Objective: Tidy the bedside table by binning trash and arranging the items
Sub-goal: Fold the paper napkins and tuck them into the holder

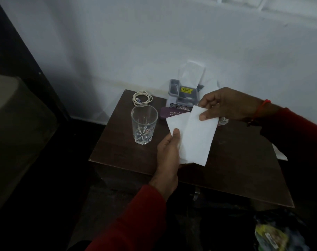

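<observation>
Dim, underexposed wide-angle view; murky shadowed corners, slight softness throughout.

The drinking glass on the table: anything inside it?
The glass looks empty; its cut base shows through. The coiled white cable lies behind it. Both hands hold a white tissue beside it.

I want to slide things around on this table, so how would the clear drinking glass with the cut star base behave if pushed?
The clear drinking glass stands upright and empty on the dark wooden bedside table, so it is probably light. It is taller than wide, so a push near the rim might tip it; pushing low looks safer. Being glass, it is likely fragile, and it may slide easily on the smooth top.
</observation>
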